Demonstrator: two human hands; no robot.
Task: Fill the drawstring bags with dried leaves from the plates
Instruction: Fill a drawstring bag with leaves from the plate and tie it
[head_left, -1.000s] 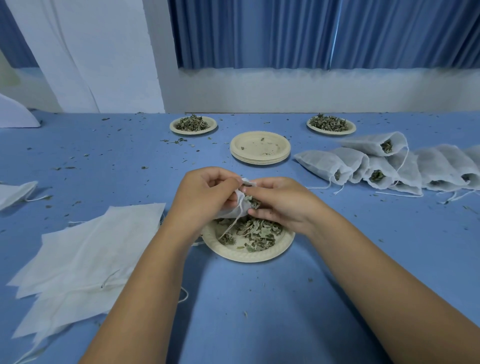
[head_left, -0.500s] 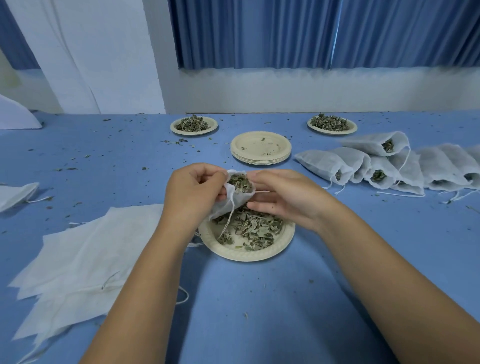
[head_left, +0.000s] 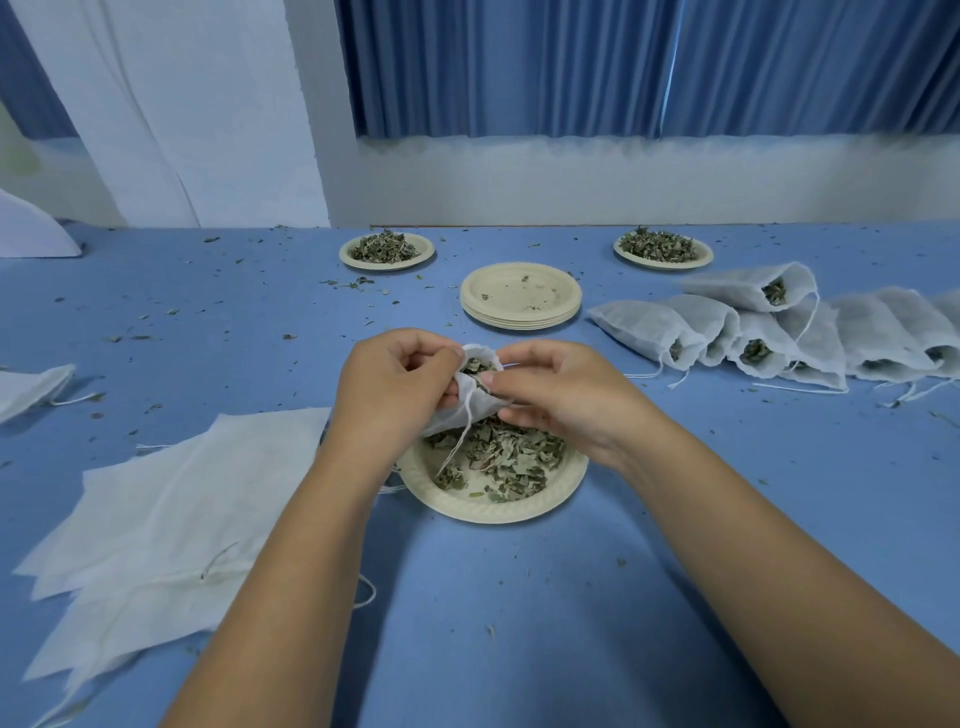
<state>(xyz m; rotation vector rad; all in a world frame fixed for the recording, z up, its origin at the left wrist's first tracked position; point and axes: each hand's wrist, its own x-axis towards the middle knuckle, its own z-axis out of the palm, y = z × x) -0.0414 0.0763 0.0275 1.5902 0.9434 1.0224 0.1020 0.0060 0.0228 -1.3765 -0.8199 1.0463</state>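
In the head view I am seeing the left hand gripping the bag, fingers curled round its left side, just above the near plate. The right hand is pinching the bag's open rim between thumb and forefinger. Leaves are lying on the plate, with more showing in the bag's mouth and a drawstring dangling over them. Filled bags are lying far right, flat bags near left, and a plate stack is sitting beyond the hands.

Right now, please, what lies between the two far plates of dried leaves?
A stack of beige paper plates, set slightly nearer you, as the head view shows.
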